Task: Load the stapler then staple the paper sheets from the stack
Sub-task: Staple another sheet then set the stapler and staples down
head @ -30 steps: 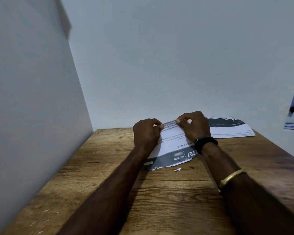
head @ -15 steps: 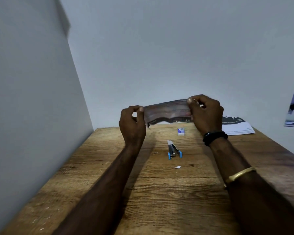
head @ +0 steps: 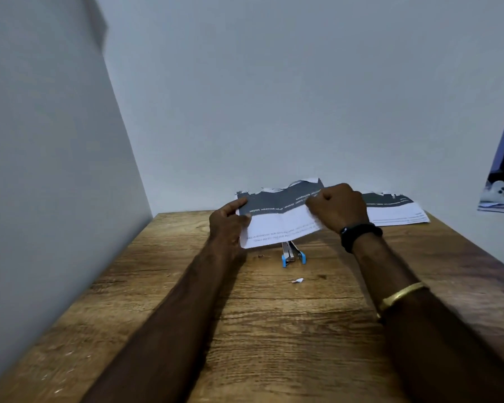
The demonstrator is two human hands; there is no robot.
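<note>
Both my hands lift a torn-edged printed sheet above the stapler on a wooden desk.

My left hand [head: 229, 225] pinches the left edge of the white paper sheet with a dark grey band and ragged far edge [head: 280, 219], thumb on top; my right hand [head: 336, 206] is curled shut on its right end. The sheet sags along a centre crease, held clear of the grainy brown wooden desk [head: 274, 330]. The small silver stapler with light-blue ends [head: 293, 254] lies just beneath its near edge, partly hidden. The stack of matching printed sheets [head: 396, 210] rests by the wall, to my right. As I see it, the torn edge could rip further if I pull my hands apart, and lowering the sheet blind could knock the stapler. A white paper scrap [head: 297, 280] lies nearer me.
</note>
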